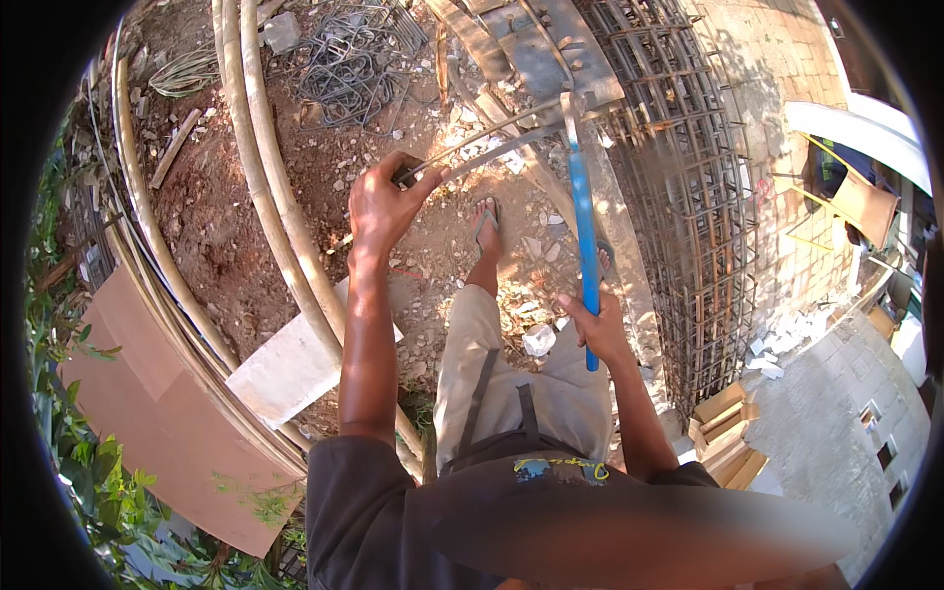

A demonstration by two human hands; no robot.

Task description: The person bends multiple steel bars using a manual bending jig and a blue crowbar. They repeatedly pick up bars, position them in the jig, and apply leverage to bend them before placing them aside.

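Rebar rod [489,134] held at the metal plate [526,47], blue-handled lever [584,231] in place.
We judge the setup done: our left hand [385,202] pinches the rod's near end between thumb and fingers, and our right hand [600,329] is wrapped around the lever's lower grip. The lever head stands at the plate's near edge, where it appears to meet the rod. We judge the shaping unfinished, since the visible span runs nearly straight; we cannot tell how the far end is formed. The rod spans from left hand to plate, above the rubble-strewn ground [433,231]; it looks slender and dull brown-grey. Bent steel pieces [346,71] lie heaped ahead, apparently already formed.
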